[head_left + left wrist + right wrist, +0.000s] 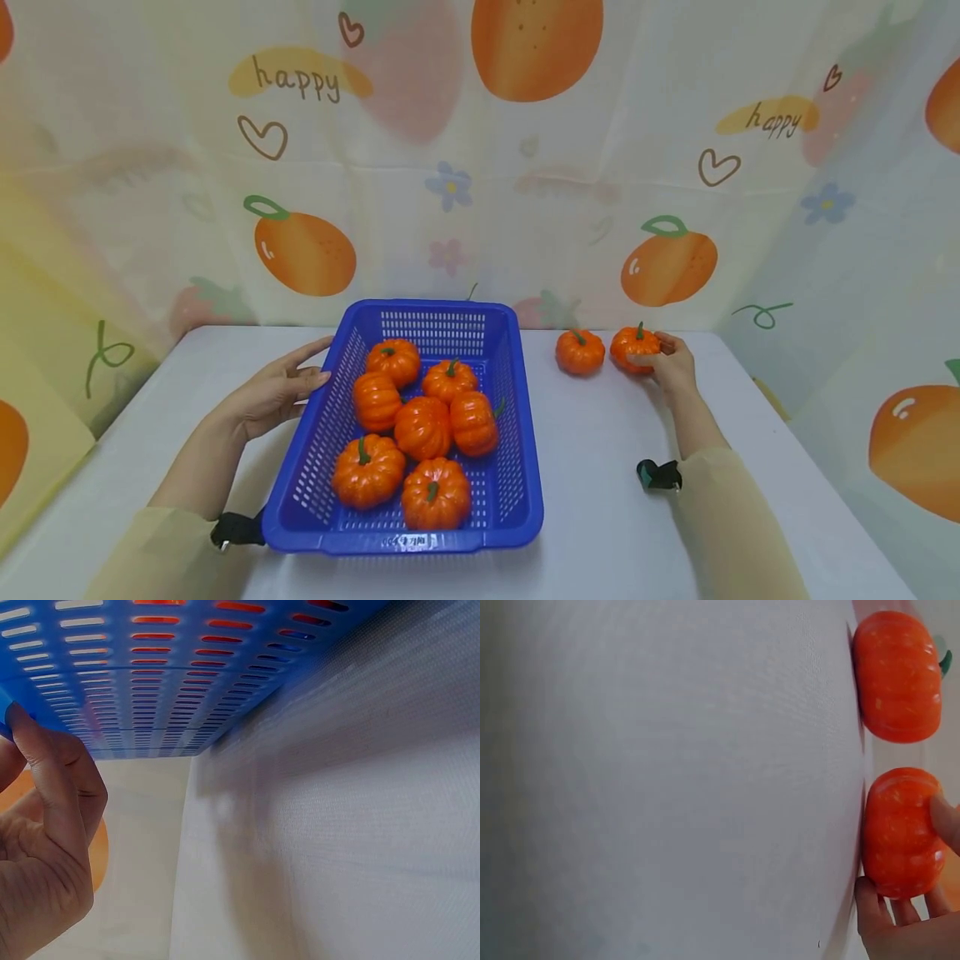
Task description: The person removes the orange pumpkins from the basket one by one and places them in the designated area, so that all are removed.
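Note:
A blue plastic basket [529, 467] with slotted walls stands on the table, holding several small orange pumpkins [423, 427]. My left hand [273, 387] is at its left rim, thumb and fingertips against the edge. From the left wrist view, bent fingers of that hand [52, 817] meet the rim beside the slotted wall [150, 697]. At the back right, my right hand [672, 364] grips a pumpkin [630, 346], thumb across its front and fingers round its far side. Another pumpkin [580, 352] with a green stem sits just left of it, a small gap between them.
The white table [600, 517] runs back to a hanging cloth [525, 217] printed with fruit and hearts. A black strap [660, 475] is at my right wrist and another black strap [238, 529] at my left, close to the basket's front left corner.

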`<state>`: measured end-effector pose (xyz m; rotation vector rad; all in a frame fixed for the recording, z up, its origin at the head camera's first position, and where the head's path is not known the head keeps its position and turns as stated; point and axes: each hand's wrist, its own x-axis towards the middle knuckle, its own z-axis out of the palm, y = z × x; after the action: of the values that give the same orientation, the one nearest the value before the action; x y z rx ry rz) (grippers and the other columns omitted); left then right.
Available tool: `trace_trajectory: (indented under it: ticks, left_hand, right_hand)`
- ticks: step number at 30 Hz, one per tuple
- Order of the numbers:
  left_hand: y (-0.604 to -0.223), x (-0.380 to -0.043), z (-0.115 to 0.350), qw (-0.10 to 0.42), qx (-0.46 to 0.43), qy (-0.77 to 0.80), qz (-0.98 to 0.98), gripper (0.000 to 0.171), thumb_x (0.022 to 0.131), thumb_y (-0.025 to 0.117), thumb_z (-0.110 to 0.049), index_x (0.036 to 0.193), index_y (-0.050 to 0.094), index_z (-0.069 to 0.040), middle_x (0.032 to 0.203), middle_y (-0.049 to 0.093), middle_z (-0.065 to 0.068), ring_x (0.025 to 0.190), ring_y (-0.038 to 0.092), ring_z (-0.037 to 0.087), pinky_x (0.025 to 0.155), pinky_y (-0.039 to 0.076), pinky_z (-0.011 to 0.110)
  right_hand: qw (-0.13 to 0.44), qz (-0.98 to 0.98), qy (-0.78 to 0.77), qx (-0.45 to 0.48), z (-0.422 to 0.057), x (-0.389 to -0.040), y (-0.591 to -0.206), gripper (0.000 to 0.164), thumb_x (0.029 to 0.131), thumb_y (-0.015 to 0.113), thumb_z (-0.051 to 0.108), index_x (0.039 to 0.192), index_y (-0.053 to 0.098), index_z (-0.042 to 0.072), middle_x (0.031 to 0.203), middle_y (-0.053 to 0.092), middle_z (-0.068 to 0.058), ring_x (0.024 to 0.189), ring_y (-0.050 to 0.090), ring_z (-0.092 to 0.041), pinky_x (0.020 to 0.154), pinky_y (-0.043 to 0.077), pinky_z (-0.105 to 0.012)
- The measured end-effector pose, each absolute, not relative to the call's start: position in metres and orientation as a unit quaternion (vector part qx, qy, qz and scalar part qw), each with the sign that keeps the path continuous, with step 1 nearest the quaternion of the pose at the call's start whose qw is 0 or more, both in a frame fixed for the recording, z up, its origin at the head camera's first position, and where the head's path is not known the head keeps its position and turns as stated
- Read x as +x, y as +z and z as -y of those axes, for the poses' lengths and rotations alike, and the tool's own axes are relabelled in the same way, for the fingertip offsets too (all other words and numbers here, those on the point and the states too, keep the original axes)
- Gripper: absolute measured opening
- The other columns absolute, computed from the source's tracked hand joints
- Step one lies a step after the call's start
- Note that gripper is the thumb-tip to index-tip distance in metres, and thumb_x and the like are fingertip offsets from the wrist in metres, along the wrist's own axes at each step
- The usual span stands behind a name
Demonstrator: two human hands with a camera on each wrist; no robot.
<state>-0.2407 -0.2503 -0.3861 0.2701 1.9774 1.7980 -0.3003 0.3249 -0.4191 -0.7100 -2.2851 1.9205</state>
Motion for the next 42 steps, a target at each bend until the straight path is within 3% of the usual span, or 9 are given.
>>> trace_trajectory:
  ticks: [15,19,20,23,28,34,39,42]
  left_hand:
    - [-0.388,-0.239,0.250,0.231,0.100,0.659,-0.708,0.075,0.103,0.050,-0.018,0.160,0.001,-0.014,0.103,0.069,-0.009,0.088,0.071,0.007,0.079,0.061,0.024]
    - [-0.388,-0.239,0.249,0.228,0.101,0.659,-0.710,0.075,0.103,0.050,-0.018,0.160,0.001,-0.014,0.102,0.069,-0.009,0.088,0.071,0.007,0.079,0.061,0.024]
    - [-0.388,-0.239,0.249,0.227,0.100,0.658,-0.711,0.075,0.103,0.051,-0.018,0.160,0.002,-0.014,0.102,0.069,-0.010,0.088,0.070,0.007,0.080,0.061,0.024]
    - [-0.386,-0.240,0.249,0.225,0.095,0.658,-0.712,0.075,0.103,0.051,-0.019,0.160,0.002,-0.014,0.101,0.069,-0.010,0.088,0.071,0.007,0.080,0.061,0.024]
    - [-0.385,-0.240,0.249,0.225,0.094,0.664,-0.707,0.076,0.103,0.051,-0.018,0.160,0.002,-0.013,0.101,0.070,-0.010,0.088,0.071,0.007,0.079,0.061,0.024]
    - [-0.386,-0.238,0.249,0.224,0.096,0.663,-0.708,0.075,0.103,0.051,-0.018,0.160,0.002,-0.013,0.102,0.070,-0.010,0.089,0.071,0.007,0.079,0.061,0.025]
    - [-0.385,-0.239,0.249,0.223,0.097,0.656,-0.715,0.075,0.103,0.051,-0.019,0.160,0.003,-0.014,0.101,0.069,-0.010,0.089,0.070,0.007,0.080,0.061,0.025]
    - [-0.385,-0.239,0.249,0.222,0.096,0.654,-0.716,0.075,0.103,0.051,-0.019,0.160,0.004,-0.014,0.101,0.069,-0.010,0.089,0.070,0.007,0.080,0.061,0.026]
  right_hand:
    - [0.042,0.772,0.594,-0.224,-0.324,-0.293,-0.419,0.081,0.088,0.069,0.009,0.156,0.025,0.008,0.162,0.024,-0.020,0.146,0.031,-0.034,0.122,0.033,-0.045]
    - [0.043,0.766,0.594,-0.243,-0.325,-0.292,-0.413,0.079,0.090,0.069,0.019,0.156,0.027,0.010,0.159,0.029,-0.017,0.132,0.041,-0.027,0.115,0.045,-0.039]
    - [0.051,0.762,0.594,-0.254,-0.325,-0.293,-0.411,0.079,0.090,0.070,0.023,0.155,0.028,0.011,0.156,0.031,-0.016,0.126,0.043,-0.023,0.111,0.048,-0.036]
    - [0.091,0.747,0.593,-0.287,-0.323,-0.296,-0.404,0.079,0.088,0.071,0.033,0.154,0.031,0.014,0.156,0.032,-0.011,0.126,0.042,-0.022,0.110,0.046,-0.036]
    - [0.177,0.733,0.581,-0.305,-0.315,-0.297,-0.391,0.076,0.087,0.073,0.036,0.150,0.035,0.016,0.162,0.027,-0.005,0.148,0.027,-0.024,0.124,0.031,-0.040]
    - [0.217,0.753,0.570,-0.249,-0.295,-0.291,-0.370,0.072,0.088,0.073,0.035,0.147,0.037,0.017,0.161,0.030,-0.003,0.145,0.030,-0.024,0.120,0.037,-0.038]
    - [0.201,0.777,0.569,-0.181,-0.274,-0.280,-0.353,0.070,0.087,0.074,0.032,0.145,0.040,0.015,0.157,0.036,-0.003,0.139,0.036,-0.024,0.110,0.042,-0.036]
    - [0.180,0.784,0.578,-0.135,-0.262,-0.273,-0.346,0.071,0.086,0.076,0.030,0.145,0.039,0.014,0.156,0.037,-0.004,0.139,0.037,-0.025,0.112,0.043,-0.038]
